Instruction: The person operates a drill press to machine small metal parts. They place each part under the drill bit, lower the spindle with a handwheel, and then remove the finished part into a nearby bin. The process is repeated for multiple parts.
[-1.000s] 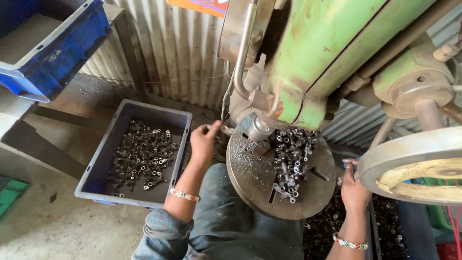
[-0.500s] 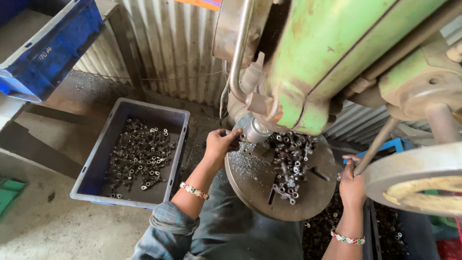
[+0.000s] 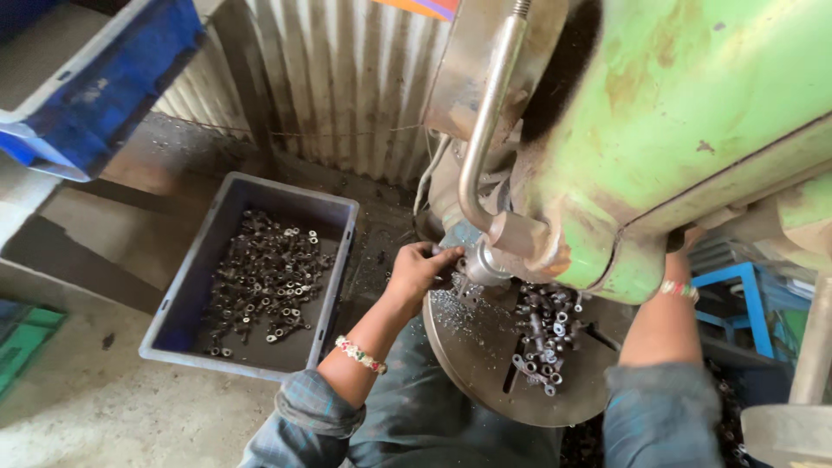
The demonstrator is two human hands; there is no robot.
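Left hand [image 3: 420, 269] is reaching in at the spindle [image 3: 485, 264] of the green drill press [image 3: 659, 147], fingers curling together around something small right under the spindle nose. Probably one of the metal parts, but it's too small and shadowed to be sure. Grip is closed at the fingertips, touching the spindle end.

Right hand [image 3: 689, 238] is mostly hiding behind the press body at 3 o'clock from the spindle; only the wrist with a beaded bracelet [image 3: 678, 289] and the forearm are showing. Can't tell whether its grip is open or closed, or what it's holding.

Round plate [image 3: 485, 364] is sitting directly below the spindle, with metal chips scattered on it. A pile of parts [image 3: 544, 334] is lying on the plate at 4 o'clock from the left hand, just beside the spindle.

Grey bin [image 3: 334, 260] is standing on the floor [image 3: 87, 407] at 9 o'clock from the left hand, near the plate, holding more of the same parts [image 3: 264, 282] spread over its bottom. Blue crate [image 3: 113, 95] is sitting at 10 o'clock, well apart. Bent steel handle [image 3: 485, 139] is hanging down the front of the press above the spindle. Corrugated wall [image 3: 347, 78] is running behind.
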